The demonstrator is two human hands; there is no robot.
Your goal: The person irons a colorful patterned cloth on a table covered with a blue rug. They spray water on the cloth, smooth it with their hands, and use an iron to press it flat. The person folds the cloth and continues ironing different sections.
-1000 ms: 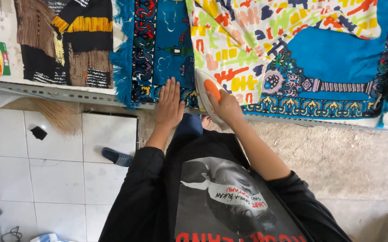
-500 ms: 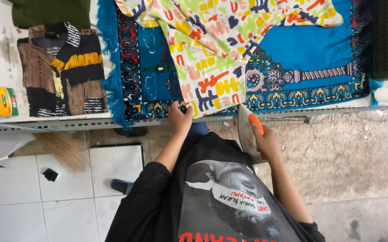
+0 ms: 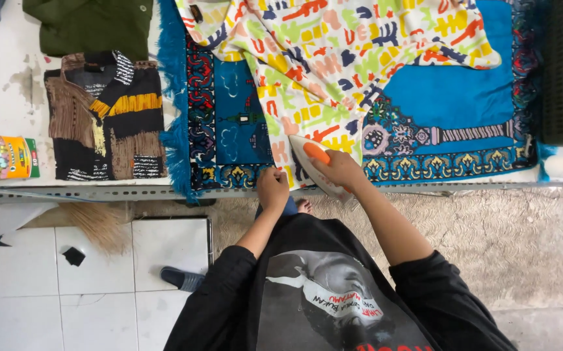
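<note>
My right hand (image 3: 341, 169) grips the orange handle of a white clothes iron (image 3: 311, 161) that rests on the near hem of a white garment (image 3: 333, 58) with a bright multicoloured print. The garment lies spread on a blue patterned rug (image 3: 463, 104) covering the table. My left hand (image 3: 273, 187) pinches the garment's lower edge just left of the iron, at the table's front edge.
A folded brown, black and yellow garment (image 3: 106, 117) lies on the white table at left, with a dark green one (image 3: 90, 25) behind it. A small colourful box (image 3: 2, 157) sits at the far left. A straw broom (image 3: 96, 224) and a sandal (image 3: 183, 278) are on the tiled floor.
The view has tilted so the table sits lower in frame. My right hand has brought the iron from the table edge onto the garment's hem. My left hand stays on the hem.
</note>
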